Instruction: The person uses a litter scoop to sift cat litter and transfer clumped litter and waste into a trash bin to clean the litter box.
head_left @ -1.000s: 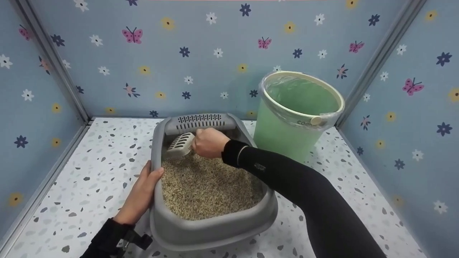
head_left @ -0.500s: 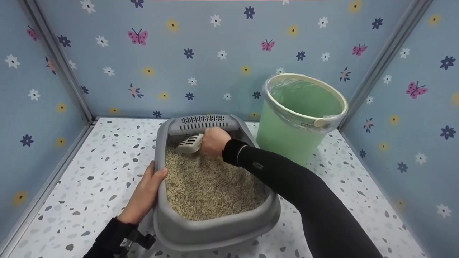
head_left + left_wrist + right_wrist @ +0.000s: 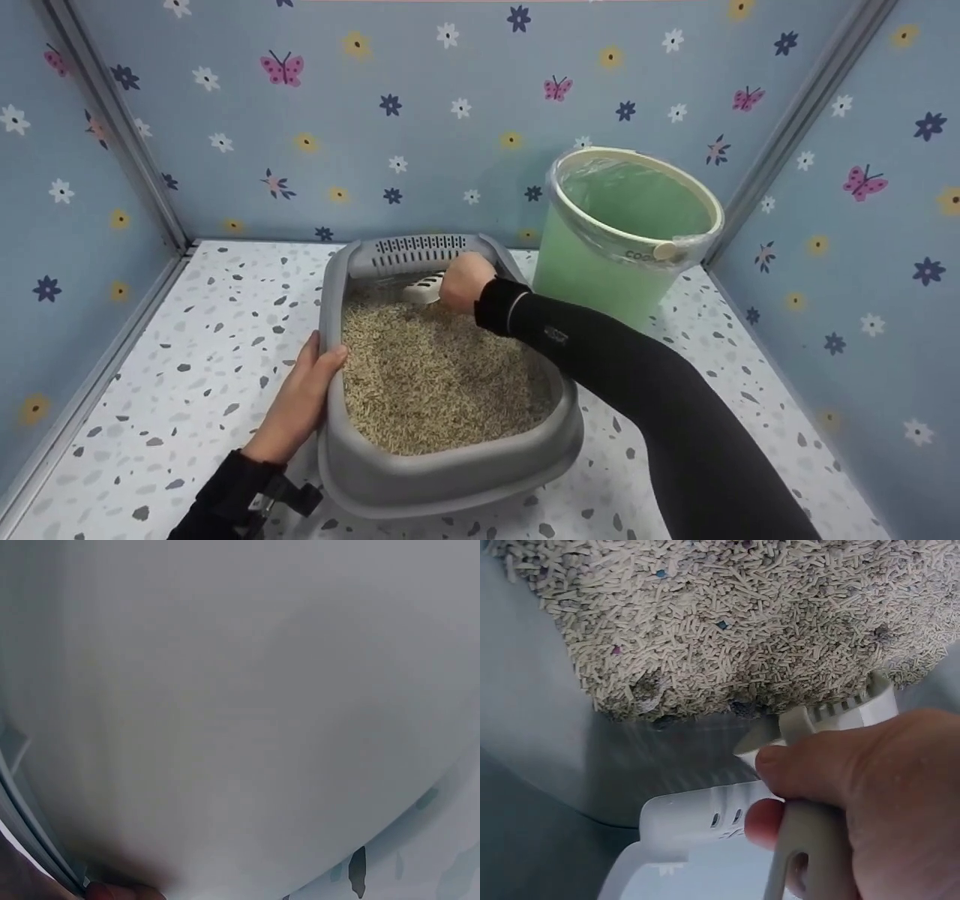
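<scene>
My right hand (image 3: 466, 283) grips the handle of a pale slotted litter scoop (image 3: 424, 288) at the back of a grey litter box (image 3: 442, 484). In the right wrist view the thumb and fingers wrap the scoop's handle (image 3: 810, 847), and its slotted head lies at the edge of the litter. Pellet litter (image 3: 442, 382) covers most of the box floor, with a bare strip by the back wall. My left hand (image 3: 296, 405) holds the box's left rim, thumb over the top. In the left wrist view the box's outer wall (image 3: 247, 712) fills most of the picture.
A green bin (image 3: 600, 277) with a cream rim and a clear liner stands just right of the box's back end. Flower-patterned panels (image 3: 450, 150) close in the back and both sides. The floor (image 3: 217, 337) is white with grey speckles.
My right hand has carried the scoop rightward along the back of the box, and more of the scoop is now hidden by the hand. The left hand keeps its place on the rim.
</scene>
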Available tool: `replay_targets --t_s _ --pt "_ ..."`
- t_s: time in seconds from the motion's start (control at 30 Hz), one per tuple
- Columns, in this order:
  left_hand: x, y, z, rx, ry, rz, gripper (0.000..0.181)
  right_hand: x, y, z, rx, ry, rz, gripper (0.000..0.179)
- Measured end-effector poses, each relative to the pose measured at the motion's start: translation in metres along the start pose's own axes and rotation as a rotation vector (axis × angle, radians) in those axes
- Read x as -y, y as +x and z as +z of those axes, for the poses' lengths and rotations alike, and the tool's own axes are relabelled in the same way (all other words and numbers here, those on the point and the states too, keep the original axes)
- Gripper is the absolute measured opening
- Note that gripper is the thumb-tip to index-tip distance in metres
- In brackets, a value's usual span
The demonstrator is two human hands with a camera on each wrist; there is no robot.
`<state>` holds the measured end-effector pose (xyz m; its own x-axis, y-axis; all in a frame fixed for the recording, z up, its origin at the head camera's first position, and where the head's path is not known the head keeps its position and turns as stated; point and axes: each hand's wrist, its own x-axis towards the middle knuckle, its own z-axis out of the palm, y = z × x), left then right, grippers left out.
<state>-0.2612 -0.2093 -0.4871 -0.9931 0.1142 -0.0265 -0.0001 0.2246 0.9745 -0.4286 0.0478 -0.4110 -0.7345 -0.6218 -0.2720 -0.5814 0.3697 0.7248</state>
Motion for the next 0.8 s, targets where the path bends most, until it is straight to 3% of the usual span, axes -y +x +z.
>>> replay_targets --t_s 0.37,0.53,0.8 --pt "-0.001 0.003 0.003 0.001 -0.001 0.018 0.092 -0.009 -0.014 -0.009 0.06 0.041 0.062 0.047" --pt "-0.001 0.002 0.004 0.005 -0.015 0.017 0.093 -0.006 -0.016 -0.001 0.092 0.081 0.102 0.051" --pt "0.003 0.001 0.001 0.005 -0.003 -0.009 0.095 0.003 -0.02 0.014 0.062 0.059 0.137 0.057"
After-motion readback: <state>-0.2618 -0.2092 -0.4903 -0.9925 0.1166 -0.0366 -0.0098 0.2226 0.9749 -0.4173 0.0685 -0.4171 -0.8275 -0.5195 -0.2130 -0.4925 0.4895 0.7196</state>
